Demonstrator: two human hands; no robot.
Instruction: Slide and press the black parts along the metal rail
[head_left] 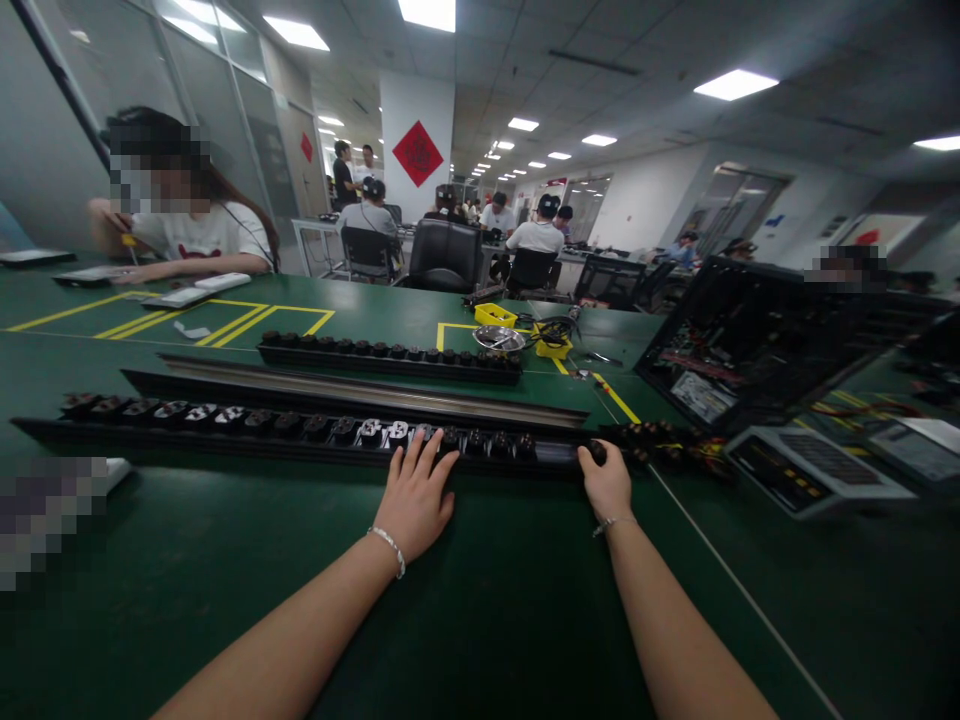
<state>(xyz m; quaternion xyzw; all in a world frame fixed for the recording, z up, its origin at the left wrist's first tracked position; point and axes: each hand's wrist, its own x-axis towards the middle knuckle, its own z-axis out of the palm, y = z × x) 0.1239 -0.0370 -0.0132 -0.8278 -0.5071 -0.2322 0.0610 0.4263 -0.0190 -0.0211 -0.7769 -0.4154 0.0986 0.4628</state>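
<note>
A long black power strip channel lies across the green table, with a row of socket modules in it, a few of them white-topped and the others dark. My left hand rests with spread fingers on its near side, fingertips touching the modules. At the strip's right end, my right hand is closed around a small black module, partly hidden by the fingers. Left of it, a stretch of the channel has no modules. More loose dark modules are grouped to the right of that hand.
Behind the strip lie a long bare black rail and a second filled strip. A metal bowl, yellow bins and cables stand farther back. An open computer case and a power supply occupy the right. Across the table sits a person.
</note>
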